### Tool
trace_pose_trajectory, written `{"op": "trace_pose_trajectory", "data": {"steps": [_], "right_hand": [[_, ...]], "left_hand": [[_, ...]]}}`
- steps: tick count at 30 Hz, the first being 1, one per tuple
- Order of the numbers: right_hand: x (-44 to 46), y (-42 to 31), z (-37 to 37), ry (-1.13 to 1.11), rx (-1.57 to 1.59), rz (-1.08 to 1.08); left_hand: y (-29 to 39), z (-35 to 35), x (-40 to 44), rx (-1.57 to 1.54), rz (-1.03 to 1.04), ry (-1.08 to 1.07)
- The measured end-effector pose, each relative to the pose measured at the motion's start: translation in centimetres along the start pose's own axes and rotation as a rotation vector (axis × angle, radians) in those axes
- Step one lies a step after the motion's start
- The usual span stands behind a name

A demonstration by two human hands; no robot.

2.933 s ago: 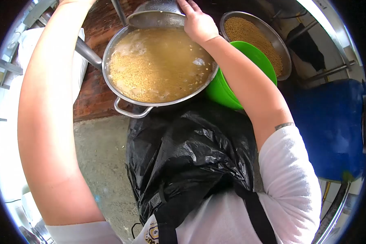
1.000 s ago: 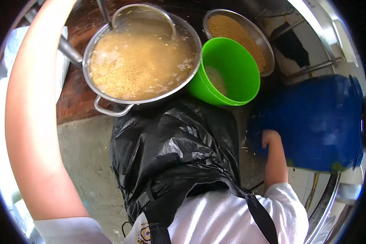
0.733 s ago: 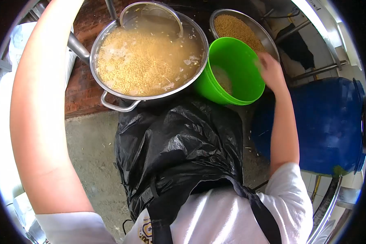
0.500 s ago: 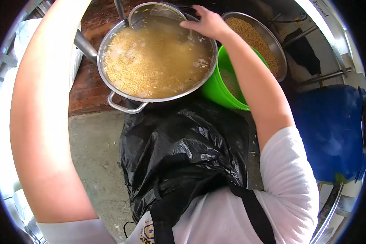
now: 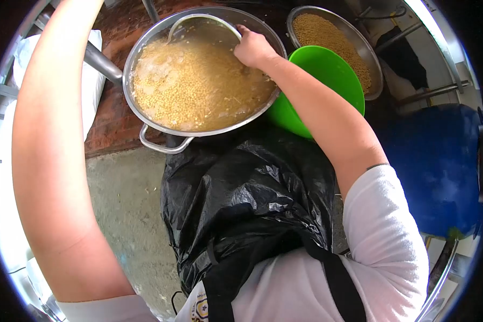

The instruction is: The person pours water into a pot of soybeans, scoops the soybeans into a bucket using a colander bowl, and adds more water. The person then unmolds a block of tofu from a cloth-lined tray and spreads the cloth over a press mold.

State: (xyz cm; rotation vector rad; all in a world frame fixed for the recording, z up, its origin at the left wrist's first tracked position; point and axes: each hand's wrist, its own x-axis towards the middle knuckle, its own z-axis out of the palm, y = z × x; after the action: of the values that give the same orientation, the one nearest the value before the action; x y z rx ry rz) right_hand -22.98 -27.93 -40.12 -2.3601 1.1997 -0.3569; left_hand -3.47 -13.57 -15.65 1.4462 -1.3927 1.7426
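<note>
My right hand [image 5: 253, 49] is closed on the rim of a round metal vessel [image 5: 204, 17], dipped into a large metal pot [image 5: 136, 115]. Whether that vessel is a bowl or a strainer I cannot tell, since most of it is under the cloudy water. Pale yellow beans or grains [image 5: 171, 86] lie in the water, thickest on the left side of the pot. My left arm [image 5: 53, 161] reaches up past the top left edge of the view, so the left hand is hidden.
A green bucket [image 5: 335, 80] leans against the pot's right side. Behind it stands a wide metal bowl [image 5: 378, 80] of yellow beans [image 5: 327, 35]. A blue barrel [image 5: 434, 172] is at the right. A metal bar [image 5: 103, 61] runs left of the pot.
My right hand has gone from open fingers above the pot to a grip on the vessel's rim. The vessel has sunk deeper into the water. The green bucket has tipped.
</note>
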Motion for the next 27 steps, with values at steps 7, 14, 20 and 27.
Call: {"op": "trace_pose_trajectory", "data": {"steps": [7,14,20,27], "right_hand": [[-1.4,0.4,1.7,-0.122,0.324,0.183],[-2.1,0.1,2.6,-0.219,0.588,0.533],[-2.1,1.1,3.0,-0.402,0.993,0.609],[-4.4,0.0,1.2,-0.345,1.211,0.651]], "left_hand": [[0.5,-0.2,0.1,-0.024,-0.012,-0.025],[0.8,-0.8,0.3,-0.003,-0.019,-0.002],[0.3,0.1,0.2,-0.017,-0.010,0.036],[0.4,-0.5,0.5,-0.045,0.016,0.026]]}}
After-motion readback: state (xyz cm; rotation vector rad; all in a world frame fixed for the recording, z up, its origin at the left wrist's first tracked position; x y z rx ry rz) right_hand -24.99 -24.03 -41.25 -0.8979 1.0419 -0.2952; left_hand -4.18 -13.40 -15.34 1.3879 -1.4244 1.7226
